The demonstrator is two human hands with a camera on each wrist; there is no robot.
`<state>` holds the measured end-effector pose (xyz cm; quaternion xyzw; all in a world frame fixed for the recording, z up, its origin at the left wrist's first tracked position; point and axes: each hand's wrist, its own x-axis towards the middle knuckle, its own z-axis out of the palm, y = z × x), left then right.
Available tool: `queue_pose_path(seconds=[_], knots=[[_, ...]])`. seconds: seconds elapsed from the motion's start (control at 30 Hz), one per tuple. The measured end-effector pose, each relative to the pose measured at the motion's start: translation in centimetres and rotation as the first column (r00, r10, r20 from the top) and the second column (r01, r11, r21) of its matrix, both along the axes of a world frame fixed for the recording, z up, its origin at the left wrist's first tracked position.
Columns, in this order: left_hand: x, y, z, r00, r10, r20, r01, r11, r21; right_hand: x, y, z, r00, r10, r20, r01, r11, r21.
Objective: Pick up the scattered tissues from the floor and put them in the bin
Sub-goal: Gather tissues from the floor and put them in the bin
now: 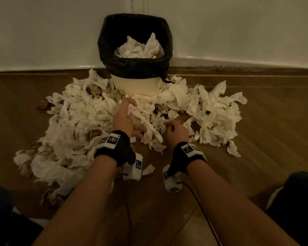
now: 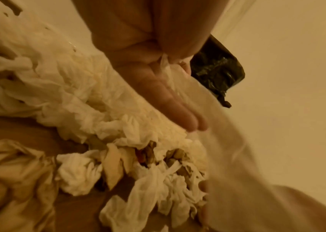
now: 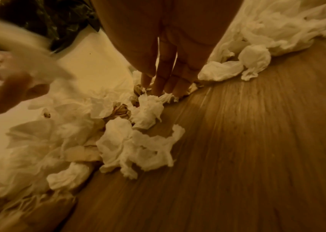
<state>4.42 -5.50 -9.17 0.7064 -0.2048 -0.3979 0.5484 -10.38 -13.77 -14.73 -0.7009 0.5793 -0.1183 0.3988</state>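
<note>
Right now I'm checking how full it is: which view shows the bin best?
The head view: the whole bin appears, with tissues heaped inside. The left wrist and right wrist views catch only a crumpled edge of its black liner.

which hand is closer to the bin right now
Left. The left hand grips a tissue just in front of the bin; the right hand sits farther back.

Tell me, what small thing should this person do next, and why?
Probably lift the left hand toward the bin: it already pinches a long white tissue, and the bin stands open just beyond. The right hand holds nothing visible.
</note>
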Motion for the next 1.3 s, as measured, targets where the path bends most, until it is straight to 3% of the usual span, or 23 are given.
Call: queue_pose_path(seconds=[0.17,0.27,0.33,0.43,0.53,0.63,0.77,0.83,0.9,0.97,1.03,1.07,1.13,1.2,1.27,1.3], knots=[[0.6,0.1,-0.9,0.991,0.029,0.129,-0.029,1.000,-0.002,0.4,0.3,0.6,0.996,0.091,-0.019,-0.091,0.996,0.024],[1.0,0.0,-1.6,0.987,0.008,0.157,-0.021,0.996,0.083,0.6,0.2,0.6,0.974,0.183,-0.133,-0.190,0.981,-0.041],[1.2,0.1,-2.1,0.977,-0.097,0.190,0.063,0.982,0.179,0.8,0.3,0.2,0.945,0.241,-0.220,-0.266,0.959,-0.094],[1.1,0.2,-2.1,0.896,-0.293,0.334,0.192,0.933,0.304,0.9,0.5,-0.3,0.856,0.397,-0.332,-0.447,0.890,-0.087],[0.8,0.1,-2.0,0.806,-0.388,0.446,0.190,0.885,0.426,1.0,0.8,-1.0,0.771,0.504,-0.389,-0.557,0.830,-0.030],[0.4,0.1,-1.5,0.768,-0.466,0.440,0.198,0.826,0.528,1.0,1.2,-1.7,0.740,0.505,-0.444,-0.588,0.807,-0.062],[-0.2,0.2,-1.3,0.832,-0.378,0.407,0.156,0.862,0.482,0.8,1.0,-1.9,0.750,0.464,-0.472,-0.553,0.831,-0.063],[-0.4,0.3,-1.2,0.879,-0.316,0.359,0.164,0.904,0.395,0.9,0.6,-1.6,0.795,0.438,-0.419,-0.489,0.872,-0.017],[-0.5,0.2,-1.1,0.934,-0.222,0.281,0.145,0.952,0.270,0.8,0.3,-1.2,0.882,0.346,-0.320,-0.356,0.934,0.030],[-0.4,0.2,-1.0,0.945,-0.172,0.280,0.115,0.971,0.207,0.3,0.0,-1.0,0.961,0.205,-0.188,-0.187,0.976,0.109],[-0.2,0.1,-0.8,0.937,-0.160,0.309,0.109,0.979,0.175,-0.1,-0.4,-1.0,1.000,0.001,0.020,-0.007,0.952,0.307],[-0.1,0.1,-0.7,0.932,-0.161,0.323,0.109,0.979,0.172,-0.1,-0.6,-0.9,0.983,-0.139,0.124,0.073,0.900,0.430],[0.1,0.0,-0.6,0.927,-0.170,0.335,0.115,0.978,0.176,-0.3,-0.9,-0.5,0.865,-0.440,0.239,0.204,0.746,0.635],[0.3,-0.2,-0.5,0.925,-0.191,0.330,0.136,0.974,0.182,-0.7,-1.2,-0.1,0.670,-0.691,0.272,0.228,0.540,0.810],[0.4,-0.3,-0.6,0.923,-0.209,0.323,0.157,0.971,0.180,-1.3,-1.4,0.6,0.515,-0.818,0.256,0.185,0.397,0.899],[0.4,-0.4,-0.6,0.923,-0.221,0.316,0.169,0.968,0.186,-1.5,-1.5,1.0,0.479,-0.842,0.248,0.169,0.366,0.915]])
